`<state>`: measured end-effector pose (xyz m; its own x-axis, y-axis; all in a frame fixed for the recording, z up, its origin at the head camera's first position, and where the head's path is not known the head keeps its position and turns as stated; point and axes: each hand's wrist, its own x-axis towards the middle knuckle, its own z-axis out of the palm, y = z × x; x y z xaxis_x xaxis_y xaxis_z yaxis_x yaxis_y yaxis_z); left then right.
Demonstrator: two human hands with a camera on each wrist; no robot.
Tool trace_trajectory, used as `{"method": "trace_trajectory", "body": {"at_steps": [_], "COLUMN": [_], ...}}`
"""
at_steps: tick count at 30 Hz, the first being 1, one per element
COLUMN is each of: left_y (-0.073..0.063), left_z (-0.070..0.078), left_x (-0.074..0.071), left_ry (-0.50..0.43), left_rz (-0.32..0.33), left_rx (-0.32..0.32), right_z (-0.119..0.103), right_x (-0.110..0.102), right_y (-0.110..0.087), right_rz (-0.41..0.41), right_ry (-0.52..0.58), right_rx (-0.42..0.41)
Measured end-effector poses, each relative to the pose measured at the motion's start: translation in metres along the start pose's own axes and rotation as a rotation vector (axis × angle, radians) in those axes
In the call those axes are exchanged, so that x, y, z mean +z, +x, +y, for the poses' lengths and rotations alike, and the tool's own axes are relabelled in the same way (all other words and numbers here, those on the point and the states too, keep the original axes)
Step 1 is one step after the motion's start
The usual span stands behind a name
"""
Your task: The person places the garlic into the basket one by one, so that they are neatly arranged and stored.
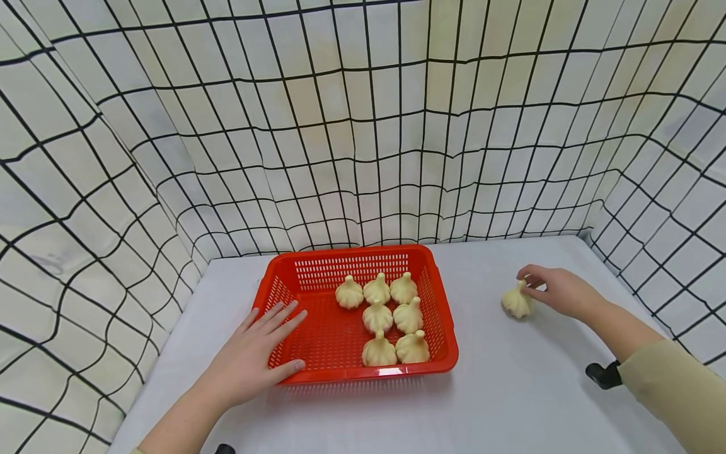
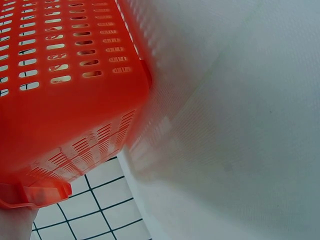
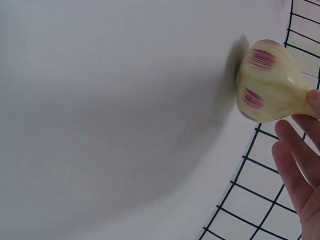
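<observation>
Right of the basket, my right hand (image 1: 558,291) pinches a garlic bulb (image 1: 517,301) by its stem. In the right wrist view the same garlic bulb (image 3: 267,82) shows purple streaks low on its sides, close to the white table surface; whether it touches is hard to tell. My left hand (image 1: 256,353) rests with spread, straight fingers over the left front rim of the red plastic basket (image 1: 363,377). Several pale garlic bulbs (image 1: 379,317) sit inside the basket, grouped toward its right side. The left wrist view shows mostly the slotted basket wall (image 2: 75,100) and little of the hand.
A white-covered table (image 1: 482,403) lies under everything. White sheeting with a black grid (image 1: 391,126) stands along the back and both sides. Black straps or devices (image 1: 604,375) sit at the wrists.
</observation>
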<state>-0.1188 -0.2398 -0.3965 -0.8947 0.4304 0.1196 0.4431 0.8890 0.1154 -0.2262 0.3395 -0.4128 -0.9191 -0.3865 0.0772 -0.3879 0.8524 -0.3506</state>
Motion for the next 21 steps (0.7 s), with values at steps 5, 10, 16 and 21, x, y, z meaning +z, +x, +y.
{"method": "trace_trajectory", "body": {"at_steps": [5,10,16,21], "left_y": [-0.001,-0.001,-0.001,-0.001], "left_z": [0.000,0.001,0.001,0.001], "left_x": [0.000,0.000,-0.001,-0.001], "left_ry": [-0.001,-0.002,-0.002,-0.002], "left_rz": [0.004,-0.001,-0.001,-0.001], "left_rx": [0.003,0.000,-0.002,-0.002], "right_z": [-0.002,-0.005,-0.008,-0.012], "right_x": [-0.001,-0.003,-0.006,-0.011], "right_y": [0.000,-0.001,0.000,0.003], "right_rz": [-0.015,-0.032,-0.028,-0.016], "right_ry": [0.030,0.034,0.010,0.005], "right_rx": [0.009,0.021,0.027,0.034]}}
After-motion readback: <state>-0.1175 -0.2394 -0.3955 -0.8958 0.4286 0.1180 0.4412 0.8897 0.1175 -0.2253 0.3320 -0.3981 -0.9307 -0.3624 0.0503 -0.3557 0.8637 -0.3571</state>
